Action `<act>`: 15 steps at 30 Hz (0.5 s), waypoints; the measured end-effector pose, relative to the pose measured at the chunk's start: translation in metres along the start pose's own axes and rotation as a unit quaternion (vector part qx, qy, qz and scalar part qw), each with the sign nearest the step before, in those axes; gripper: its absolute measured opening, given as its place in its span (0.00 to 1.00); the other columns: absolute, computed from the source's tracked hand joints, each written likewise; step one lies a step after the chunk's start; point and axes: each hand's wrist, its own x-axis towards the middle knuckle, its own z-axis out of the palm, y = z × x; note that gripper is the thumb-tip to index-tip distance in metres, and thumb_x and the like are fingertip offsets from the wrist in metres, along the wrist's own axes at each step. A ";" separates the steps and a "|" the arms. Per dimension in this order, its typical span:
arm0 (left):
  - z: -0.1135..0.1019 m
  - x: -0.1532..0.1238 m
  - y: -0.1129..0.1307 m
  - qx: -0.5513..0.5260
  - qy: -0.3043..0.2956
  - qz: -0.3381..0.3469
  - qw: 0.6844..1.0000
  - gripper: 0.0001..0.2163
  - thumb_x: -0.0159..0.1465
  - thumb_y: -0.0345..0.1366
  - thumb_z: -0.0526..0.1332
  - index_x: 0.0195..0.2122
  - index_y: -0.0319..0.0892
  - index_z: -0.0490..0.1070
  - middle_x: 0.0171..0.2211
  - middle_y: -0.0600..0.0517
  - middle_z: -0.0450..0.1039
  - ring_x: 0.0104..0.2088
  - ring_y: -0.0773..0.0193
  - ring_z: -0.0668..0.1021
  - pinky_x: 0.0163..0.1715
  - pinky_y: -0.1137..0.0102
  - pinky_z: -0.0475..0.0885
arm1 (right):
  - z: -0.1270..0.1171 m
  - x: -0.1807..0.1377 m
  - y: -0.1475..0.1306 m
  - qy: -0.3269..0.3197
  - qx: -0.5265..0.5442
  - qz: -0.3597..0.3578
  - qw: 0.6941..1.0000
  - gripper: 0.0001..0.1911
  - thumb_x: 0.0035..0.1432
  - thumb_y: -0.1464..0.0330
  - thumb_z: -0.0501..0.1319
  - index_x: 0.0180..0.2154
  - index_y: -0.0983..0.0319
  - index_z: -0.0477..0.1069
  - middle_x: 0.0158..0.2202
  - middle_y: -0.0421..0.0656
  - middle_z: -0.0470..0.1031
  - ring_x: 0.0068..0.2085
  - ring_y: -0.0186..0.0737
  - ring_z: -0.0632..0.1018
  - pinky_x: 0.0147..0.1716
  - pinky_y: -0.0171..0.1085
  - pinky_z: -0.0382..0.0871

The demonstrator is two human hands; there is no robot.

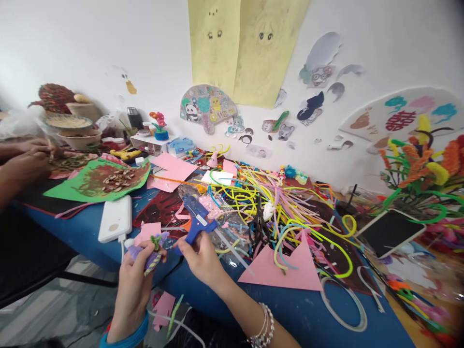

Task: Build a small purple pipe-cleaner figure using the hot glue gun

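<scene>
My left hand (137, 263) is closed around a small purple craft figure (144, 251) with green bits, a striped yellow-green piece and a white ball on it. In my right hand (203, 258) is a blue hot glue gun (196, 217), gripped by its handle, with a clear glue stick (232, 246) trailing from its rear. The glue gun's tip is not plainly visible. Just behind my left hand lies a scrap of pink paper (150, 231), and the white power bank (115, 220) with a cable is beside it.
Loose pipe cleaners (250, 193) pile across the blue table (268, 304), with black-handled scissors (258, 224) among them. Cut pink paper (282, 270) lies near the front edge. A phone (391, 233) leans at the right. Another person's hands (29, 162) work at the far left beside green paper (83, 179).
</scene>
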 end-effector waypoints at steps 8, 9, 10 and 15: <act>0.000 -0.013 0.001 0.083 -0.101 0.048 0.990 0.11 0.51 0.40 0.72 0.23 0.40 0.73 0.24 0.53 0.72 0.25 0.65 0.74 0.26 0.74 0.71 | -0.015 -0.053 0.009 0.080 -0.038 -0.073 0.993 0.11 0.61 0.62 0.59 0.30 0.59 0.75 0.30 0.43 0.80 0.35 0.42 0.81 0.42 0.39 0.76; 0.000 -0.014 0.000 0.105 -0.119 0.059 0.986 0.11 0.52 0.39 0.72 0.23 0.40 0.73 0.26 0.53 0.72 0.26 0.65 0.74 0.27 0.74 0.71 | -0.016 -0.060 0.012 0.088 -0.040 -0.086 0.992 0.13 0.61 0.61 0.59 0.29 0.59 0.75 0.29 0.42 0.79 0.33 0.41 0.80 0.40 0.39 0.76; -0.001 -0.015 -0.001 0.130 -0.136 0.076 0.979 0.10 0.53 0.38 0.71 0.23 0.40 0.73 0.28 0.52 0.72 0.29 0.64 0.75 0.28 0.74 0.71 | -0.016 -0.065 0.016 0.097 -0.041 -0.096 0.990 0.13 0.61 0.60 0.59 0.29 0.59 0.76 0.29 0.42 0.79 0.33 0.42 0.80 0.40 0.40 0.76; -0.009 -0.014 -0.007 0.218 -0.149 0.179 0.948 0.07 0.58 0.37 0.68 0.25 0.42 0.74 0.32 0.52 0.73 0.38 0.61 0.76 0.40 0.72 0.71 | -0.011 -0.070 0.029 0.156 0.026 -0.051 0.986 0.11 0.60 0.60 0.61 0.34 0.60 0.78 0.34 0.45 0.80 0.35 0.41 0.80 0.38 0.38 0.75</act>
